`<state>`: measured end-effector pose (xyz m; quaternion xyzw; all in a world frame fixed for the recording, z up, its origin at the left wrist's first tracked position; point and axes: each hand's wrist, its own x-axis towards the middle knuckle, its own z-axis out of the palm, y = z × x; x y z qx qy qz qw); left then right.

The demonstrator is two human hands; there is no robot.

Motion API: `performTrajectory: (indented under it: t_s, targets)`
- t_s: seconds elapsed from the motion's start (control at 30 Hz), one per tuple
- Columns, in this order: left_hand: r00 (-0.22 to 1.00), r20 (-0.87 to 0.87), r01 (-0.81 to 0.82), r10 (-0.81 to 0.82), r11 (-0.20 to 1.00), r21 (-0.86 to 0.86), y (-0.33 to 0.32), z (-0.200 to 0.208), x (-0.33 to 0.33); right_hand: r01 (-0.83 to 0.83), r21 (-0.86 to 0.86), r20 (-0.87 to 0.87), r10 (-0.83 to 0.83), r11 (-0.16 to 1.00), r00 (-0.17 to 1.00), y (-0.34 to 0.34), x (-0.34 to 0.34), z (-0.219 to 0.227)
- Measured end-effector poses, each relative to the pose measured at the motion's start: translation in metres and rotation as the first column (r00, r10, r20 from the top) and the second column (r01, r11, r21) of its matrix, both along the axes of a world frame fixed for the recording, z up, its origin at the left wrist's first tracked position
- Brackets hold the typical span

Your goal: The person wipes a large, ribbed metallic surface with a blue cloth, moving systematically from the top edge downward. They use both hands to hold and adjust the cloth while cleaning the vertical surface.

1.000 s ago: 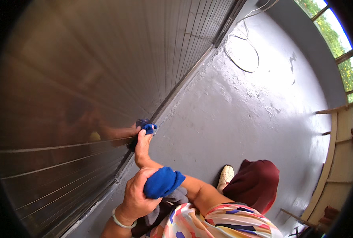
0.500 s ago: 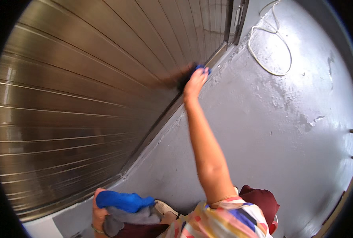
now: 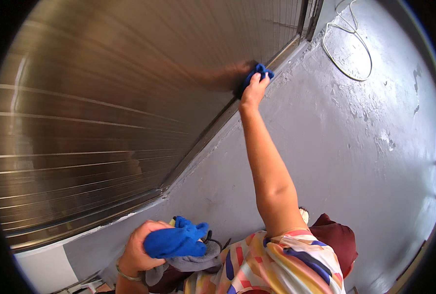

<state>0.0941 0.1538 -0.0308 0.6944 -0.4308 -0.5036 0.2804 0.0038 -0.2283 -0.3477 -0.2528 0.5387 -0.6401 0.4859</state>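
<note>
With my arm stretched far out, my right hand is closed on a blue cloth. That cloth lies against the foot of a shiny, ribbed bronze-coloured metal panel, beside its bottom rail. Close to my body, my left hand is wrapped round a second blue cloth, bunched up. Below it hangs a grey cloth; whether my fingers hold this one too, I cannot tell.
Grey painted floor, worn and flaking in patches, runs along the rail. A white cable lies looped at the far right. A dark frame post stands at the panel's far end. My maroon-covered knee is at the lower right.
My right hand and its cloth have moved slightly farther along the rail, up and right. My left hand with its blue cloth has shifted right. The view has shifted a little.
</note>
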Motion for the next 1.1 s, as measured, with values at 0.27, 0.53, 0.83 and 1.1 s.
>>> performTrajectory:
  t_s: [0.27, 0.53, 0.83, 1.1]
  targets:
    - [0.794, 0.197, 0.603, -0.575, 0.788, -0.127, -0.003, -0.005, -0.007, 0.072, 0.005, -0.192, -0.07, 0.997, 0.979, 0.187, 0.11, 0.012]
    - [0.759, 0.283, 0.639, -0.586, 0.754, -0.15, -0.007, -0.033, 0.013, -0.243, 0.28, 0.009, 0.251, 0.929, 0.968, 0.363, 0.181, 0.047]
    - [0.747, 0.326, 0.599, -0.58, 0.799, 0.051, 0.025, -0.019, 0.016, -0.084, -0.055, -0.29, 0.064, 0.995, 0.955, 0.205, 0.108, -0.005]
    - [0.817, 0.187, 0.573, -0.546, 0.804, -0.157, 0.025, 0.0, 0.023, 0.079, 0.001, 0.033, -0.079, 0.997, 0.996, 0.116, 0.071, -0.009]
